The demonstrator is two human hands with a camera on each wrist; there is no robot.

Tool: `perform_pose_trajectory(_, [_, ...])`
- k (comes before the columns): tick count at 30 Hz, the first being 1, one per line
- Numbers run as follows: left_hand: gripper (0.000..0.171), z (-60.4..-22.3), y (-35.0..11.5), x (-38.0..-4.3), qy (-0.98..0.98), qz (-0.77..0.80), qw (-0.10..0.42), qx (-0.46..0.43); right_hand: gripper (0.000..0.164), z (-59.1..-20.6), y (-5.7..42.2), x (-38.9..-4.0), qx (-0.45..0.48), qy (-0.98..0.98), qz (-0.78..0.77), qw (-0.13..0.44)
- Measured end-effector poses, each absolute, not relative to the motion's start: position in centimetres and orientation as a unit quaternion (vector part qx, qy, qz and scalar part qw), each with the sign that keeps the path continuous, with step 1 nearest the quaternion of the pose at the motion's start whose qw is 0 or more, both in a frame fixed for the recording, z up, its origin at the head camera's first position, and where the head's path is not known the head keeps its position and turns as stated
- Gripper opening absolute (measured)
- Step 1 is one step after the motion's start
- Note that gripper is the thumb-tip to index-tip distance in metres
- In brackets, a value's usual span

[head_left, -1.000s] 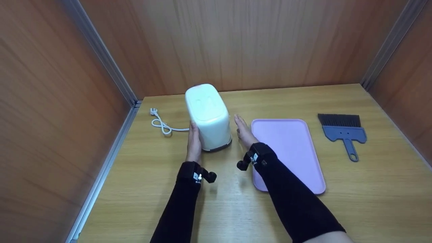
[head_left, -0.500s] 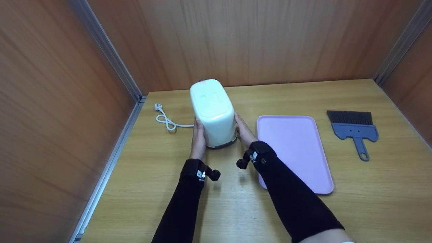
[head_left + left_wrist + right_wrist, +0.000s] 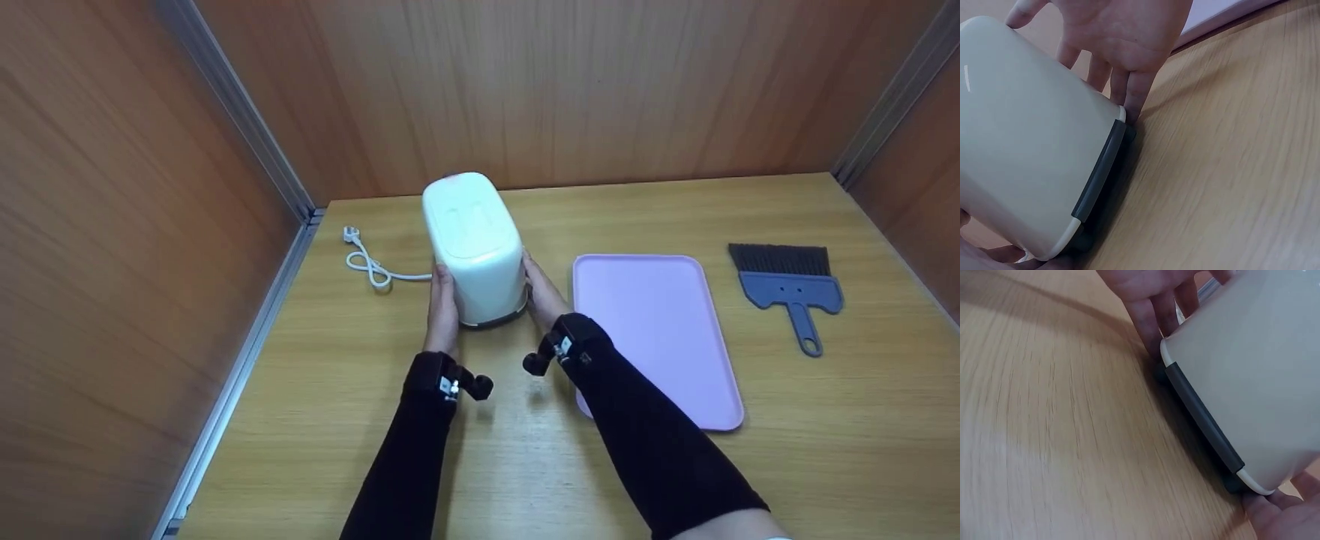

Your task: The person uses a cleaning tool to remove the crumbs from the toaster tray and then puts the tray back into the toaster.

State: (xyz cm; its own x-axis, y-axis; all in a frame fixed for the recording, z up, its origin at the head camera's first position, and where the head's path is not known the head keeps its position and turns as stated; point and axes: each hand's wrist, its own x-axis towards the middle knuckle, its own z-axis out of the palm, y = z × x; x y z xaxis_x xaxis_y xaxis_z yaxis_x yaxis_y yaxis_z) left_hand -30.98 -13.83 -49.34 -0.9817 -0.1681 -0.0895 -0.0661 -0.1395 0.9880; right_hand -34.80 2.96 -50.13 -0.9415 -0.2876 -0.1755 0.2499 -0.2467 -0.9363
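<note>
A white toaster (image 3: 480, 247) with rounded corners and a smooth covered top stands near the back of the table. My left hand (image 3: 442, 311) grips its left side and my right hand (image 3: 546, 296) its right side. In the left wrist view, fingers of the right hand (image 3: 1123, 34) reach along the side to the lower rim. The right wrist view has the left hand (image 3: 1154, 298) at the opposite lower corner. A dark grey strip (image 3: 1204, 419) runs along the toaster's near bottom edge. The fingers' far ends are partly hidden behind the body.
A white power cord (image 3: 382, 279), looped and ending in a plug (image 3: 351, 235), lies left of the toaster. A pink tray (image 3: 660, 337) lies at the right, partly under the right forearm. Farther right lies a blue brush (image 3: 787, 285) with dark bristles. Wooden panels enclose the table (image 3: 300, 420).
My right hand has moved left and closed the gap to the toaster's right side. The left hand has stayed at its left side. The head view has shifted slightly.
</note>
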Motion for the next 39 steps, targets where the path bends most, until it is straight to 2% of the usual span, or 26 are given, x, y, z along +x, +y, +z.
perform_pose_trajectory(12, [0.079,-49.2,-13.8,-30.8,-0.626,-0.773,0.028,0.096,0.066,-49.8,2.8,-34.3,-0.019,0.59,-0.792,0.159])
perform_pose_trajectory(19, [0.078,-48.8,-13.6,-30.5,-0.6,-0.792,0.026,0.109,0.073,-49.2,3.0,-33.6,-0.003,0.6,-0.778,0.187])
perform_pose_trajectory(26, [0.081,-48.4,-13.8,-29.9,-0.61,-0.784,0.015,0.111,0.065,-49.1,3.0,-33.0,-0.016,0.596,-0.785,0.166])
perform_pose_trajectory(39, [0.081,-48.4,-14.2,-28.4,-0.609,-0.784,0.002,0.119,0.062,-49.0,2.7,-31.3,-0.03,0.586,-0.796,0.151])
